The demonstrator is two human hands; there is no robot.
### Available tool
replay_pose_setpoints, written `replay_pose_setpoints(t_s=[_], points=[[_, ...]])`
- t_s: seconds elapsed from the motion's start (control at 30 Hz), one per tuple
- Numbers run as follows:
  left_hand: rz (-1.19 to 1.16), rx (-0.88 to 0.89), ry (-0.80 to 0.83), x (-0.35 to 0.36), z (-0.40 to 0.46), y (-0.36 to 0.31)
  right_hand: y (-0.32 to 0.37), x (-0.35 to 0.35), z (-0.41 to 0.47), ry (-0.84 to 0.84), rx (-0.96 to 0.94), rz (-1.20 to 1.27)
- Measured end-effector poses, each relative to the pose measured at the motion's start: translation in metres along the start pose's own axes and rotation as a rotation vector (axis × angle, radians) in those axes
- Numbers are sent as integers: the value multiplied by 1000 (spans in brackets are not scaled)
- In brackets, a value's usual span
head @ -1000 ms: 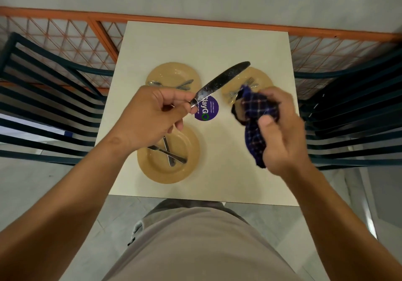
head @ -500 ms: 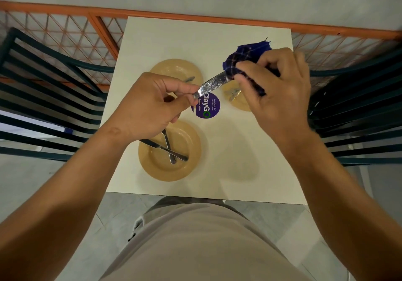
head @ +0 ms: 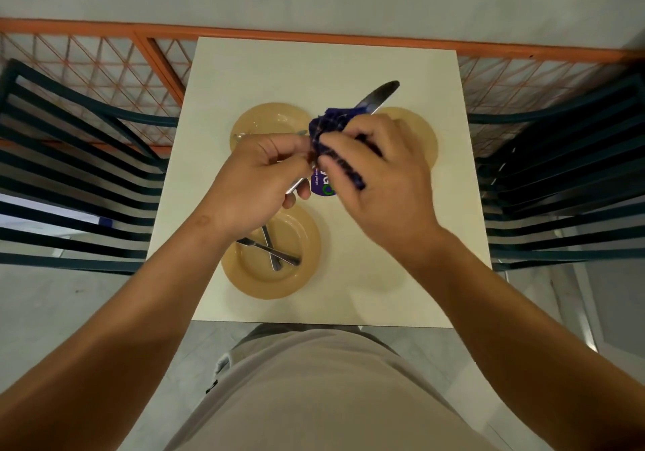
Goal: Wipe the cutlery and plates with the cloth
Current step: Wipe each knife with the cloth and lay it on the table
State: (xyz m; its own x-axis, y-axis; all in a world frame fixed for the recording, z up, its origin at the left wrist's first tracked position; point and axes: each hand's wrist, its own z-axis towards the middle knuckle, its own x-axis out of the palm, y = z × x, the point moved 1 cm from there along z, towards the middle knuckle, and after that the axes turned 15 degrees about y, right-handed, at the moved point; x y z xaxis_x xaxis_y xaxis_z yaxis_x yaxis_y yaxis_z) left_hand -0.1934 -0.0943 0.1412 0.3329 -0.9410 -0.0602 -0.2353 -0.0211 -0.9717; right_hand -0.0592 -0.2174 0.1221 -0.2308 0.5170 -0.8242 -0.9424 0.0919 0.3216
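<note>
Since 0.5 s: cloth slid handleward. My left hand pinches knife; right hand wraps cloth. Step: blade wiping. Next: stroke tipward.

Single head cam, wide-angle, pointing steeply down from above the person's chest. Close range: forearms enter from both lower corners, table fills centre frame, railing crosses the top. No second view.
</note>
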Motion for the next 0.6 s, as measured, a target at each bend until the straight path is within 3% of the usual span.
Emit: replay_pose_setpoints(t_s=[0.1,0.3,0.5,0.6], points=[[-40,-3,-16,-1,2,3,-8,1,4,14,-4,24],[-162,-46,-31,-4,6,8,-46,-20,29,-91,238,15],[-258,-43,8,-5,16,7,9,14,-2,134,-15,149],[-244,-72,-11,-5,18,11,-7,10,7,142,-5,120]])
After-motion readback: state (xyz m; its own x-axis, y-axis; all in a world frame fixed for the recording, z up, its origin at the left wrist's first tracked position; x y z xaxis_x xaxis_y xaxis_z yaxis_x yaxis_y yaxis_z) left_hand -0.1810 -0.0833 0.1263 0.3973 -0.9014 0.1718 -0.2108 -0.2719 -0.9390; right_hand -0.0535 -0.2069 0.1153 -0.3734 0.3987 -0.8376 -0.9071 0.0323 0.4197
